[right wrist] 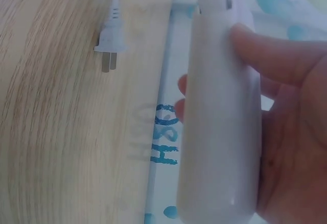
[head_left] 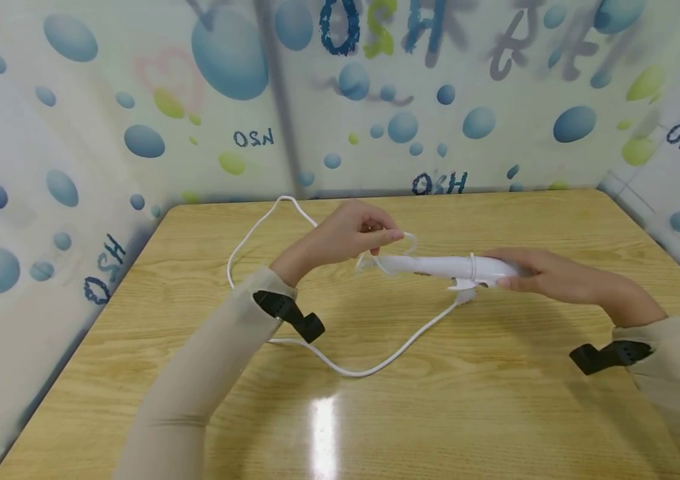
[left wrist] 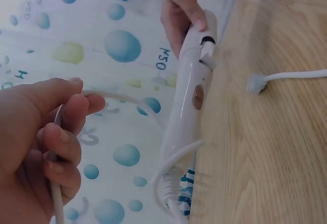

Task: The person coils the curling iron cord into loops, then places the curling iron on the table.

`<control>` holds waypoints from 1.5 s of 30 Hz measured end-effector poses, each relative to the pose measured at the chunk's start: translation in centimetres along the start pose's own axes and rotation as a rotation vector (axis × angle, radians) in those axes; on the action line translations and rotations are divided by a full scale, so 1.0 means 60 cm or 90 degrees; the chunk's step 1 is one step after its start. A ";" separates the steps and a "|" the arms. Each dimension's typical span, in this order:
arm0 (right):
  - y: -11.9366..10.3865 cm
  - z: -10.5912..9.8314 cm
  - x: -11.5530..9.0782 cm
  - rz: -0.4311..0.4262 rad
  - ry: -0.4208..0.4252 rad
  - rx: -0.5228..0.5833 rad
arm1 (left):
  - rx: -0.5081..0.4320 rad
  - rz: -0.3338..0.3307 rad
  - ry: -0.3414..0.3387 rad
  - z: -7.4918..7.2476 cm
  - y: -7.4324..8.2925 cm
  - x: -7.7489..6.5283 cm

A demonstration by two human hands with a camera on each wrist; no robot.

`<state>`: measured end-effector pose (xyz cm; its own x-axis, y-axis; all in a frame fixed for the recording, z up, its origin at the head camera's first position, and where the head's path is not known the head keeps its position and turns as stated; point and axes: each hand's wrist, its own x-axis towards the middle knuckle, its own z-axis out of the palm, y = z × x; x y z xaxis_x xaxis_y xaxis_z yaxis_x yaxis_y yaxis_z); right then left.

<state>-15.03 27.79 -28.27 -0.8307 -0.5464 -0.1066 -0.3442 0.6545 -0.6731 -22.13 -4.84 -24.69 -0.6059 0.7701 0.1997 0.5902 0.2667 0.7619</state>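
A white hair curling iron is held level above the table, its thick rounded end gripped by my right hand. My left hand is off the other end and pinches the white power cord, with fingers curled round it in the left wrist view. One loop of cord passes round the iron's tail by the ribbed cord sleeve. The two-pin plug lies on the table below the iron; its prongs show in the right wrist view.
The rest of the cord runs in a wide loop over the wooden table, reaching its back edge. A curtain printed with blue and green dots stands behind and at the left. Each wrist carries a black strap.
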 end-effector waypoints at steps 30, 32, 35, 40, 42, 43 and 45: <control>0.000 -0.014 -0.019 -0.104 0.120 0.105 | -0.106 -0.060 -0.058 0.016 -0.080 -0.015; -0.004 -0.013 -0.022 -0.117 0.106 0.118 | -0.108 -0.070 -0.063 0.017 -0.082 -0.011; -0.011 -0.011 -0.025 -0.131 0.084 0.128 | -0.126 -0.074 -0.062 0.015 -0.085 -0.008; -0.018 -0.007 -0.027 -0.131 0.058 0.110 | -0.168 -0.013 -0.063 0.005 -0.100 -0.006; -0.019 -0.005 -0.029 -0.130 0.049 0.099 | -0.160 0.004 -0.084 -0.001 -0.105 -0.005; -0.019 -0.005 -0.029 -0.130 0.042 0.099 | -0.144 0.012 -0.096 -0.004 -0.106 -0.004; -0.020 -0.004 -0.031 -0.130 0.026 0.097 | -0.125 -0.002 -0.113 -0.010 -0.104 -0.002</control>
<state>-13.17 28.18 -27.09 -0.7685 -0.6359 0.0711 -0.4398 0.4441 -0.7806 -26.08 -6.96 -29.10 -0.4946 0.8635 0.0990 0.4625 0.1650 0.8711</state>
